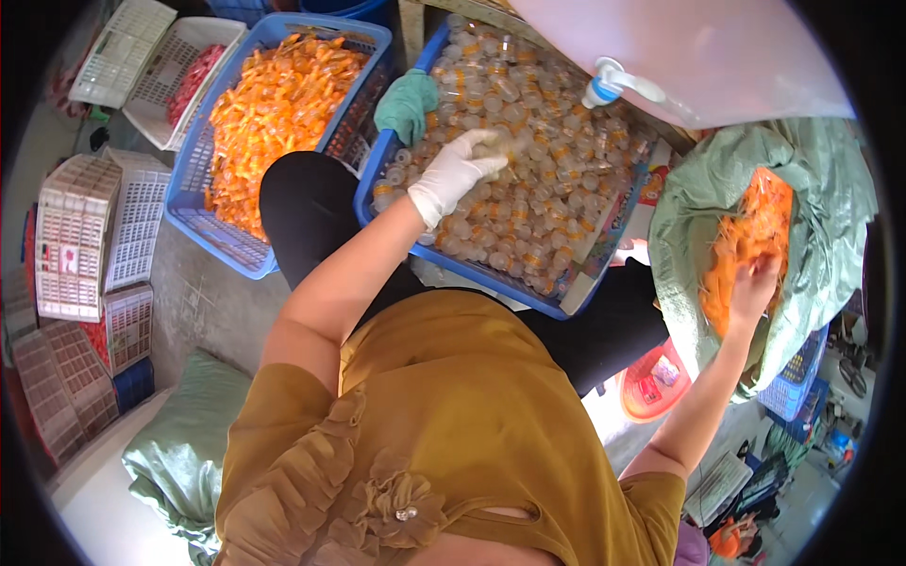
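My left hand (pixel 455 179), in a white glove, is over a blue crate (pixel 377 158) heaped with small clear plastic bottles (pixel 547 179) that have orange bands. Its fingers are closed around a small translucent bottle (pixel 514 148), blurred at the fingertips. My bare right hand (pixel 758 285) reaches into the mouth of a green woven sack (pixel 821 222) on the right. Thin orange plastic pieces (pixel 763 203) fill the sack's opening. The right fingers are curled against these pieces; what they grip, if anything, is hidden.
Left of my knee stands a blue basket (pixel 181 179) piled with orange-filled pieces (pixel 283 104). A teal cloth (pixel 408 104) hangs over the crate's corner. White baskets (pixel 77 236) are stacked at left. A pink container with a white-and-blue tap (pixel 604 85) overhangs the crate. A red basin (pixel 651 382) sits below the sack.
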Demonstrator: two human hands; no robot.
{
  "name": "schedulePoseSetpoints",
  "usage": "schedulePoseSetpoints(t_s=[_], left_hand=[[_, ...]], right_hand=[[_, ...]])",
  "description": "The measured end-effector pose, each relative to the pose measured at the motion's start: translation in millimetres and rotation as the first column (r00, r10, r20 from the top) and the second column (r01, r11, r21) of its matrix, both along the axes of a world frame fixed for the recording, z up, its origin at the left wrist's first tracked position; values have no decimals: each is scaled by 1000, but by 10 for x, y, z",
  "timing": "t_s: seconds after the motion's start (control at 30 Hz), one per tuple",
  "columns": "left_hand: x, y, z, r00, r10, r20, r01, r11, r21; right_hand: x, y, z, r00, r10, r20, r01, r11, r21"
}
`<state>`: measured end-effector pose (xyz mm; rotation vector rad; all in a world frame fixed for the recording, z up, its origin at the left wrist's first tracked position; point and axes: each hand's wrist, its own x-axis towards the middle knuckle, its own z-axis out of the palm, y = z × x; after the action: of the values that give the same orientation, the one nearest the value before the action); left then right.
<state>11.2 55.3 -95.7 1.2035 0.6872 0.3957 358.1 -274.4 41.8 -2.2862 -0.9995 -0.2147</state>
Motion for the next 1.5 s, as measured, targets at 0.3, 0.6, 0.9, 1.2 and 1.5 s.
schedulePoseSetpoints(t_s=[0.3, 0.6, 0.9, 1.2, 1.5], left_hand=[[425, -238, 681, 936, 93, 341, -78, 995, -56], [539, -294, 544, 906, 132, 401, -89, 988, -125], [541, -249, 555, 913, 128, 386, -104, 991, -83], [560, -257, 607, 913, 141, 383, -112, 989, -99], [561, -303, 502, 939, 183, 292, -163, 982, -90]], right_hand=[[-1601, 1715, 769, 751, 614, -245, -420, 729, 541], [-1628, 2370, 595, 658, 693, -293, -494, 692, 526], [-1624, 2345, 443, 533, 716, -451, -296, 657, 694], [-1486, 2325, 296, 555, 700, -450, -309, 676, 669], [-1777, 1974, 562, 622, 783, 24, -748, 584, 316]])
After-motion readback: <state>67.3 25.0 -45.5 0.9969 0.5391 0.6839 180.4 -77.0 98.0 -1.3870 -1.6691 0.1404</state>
